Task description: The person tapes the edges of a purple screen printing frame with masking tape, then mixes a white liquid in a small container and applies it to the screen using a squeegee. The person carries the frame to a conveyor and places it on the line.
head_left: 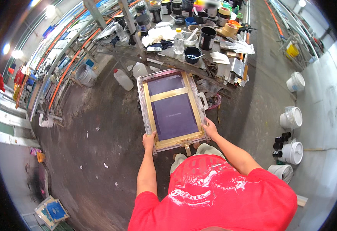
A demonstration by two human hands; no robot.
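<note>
A screen printing frame [173, 114] with dark purple mesh and yellowish tape bands lies face up in front of me, between my body and the cluttered table. My left hand [149, 141] is closed around its near left edge. On the opposite side, my right hand [210, 128] grips the near right edge, its thumb toward the top face. The fingers under both edges are hidden. Beyond the frame's far end stands the table [164, 61]. A short tape strip [187, 150] hangs off the near edge.
Tubs, a black bowl [192, 54] and a clear bottle with a yellow cap [178, 41] crowd the table. A plastic jug [123, 79] and a grey bucket [85, 75] stand on the floor to the left. White buckets [291, 118] line the right wall. Framed screens [52, 212] lean at lower left.
</note>
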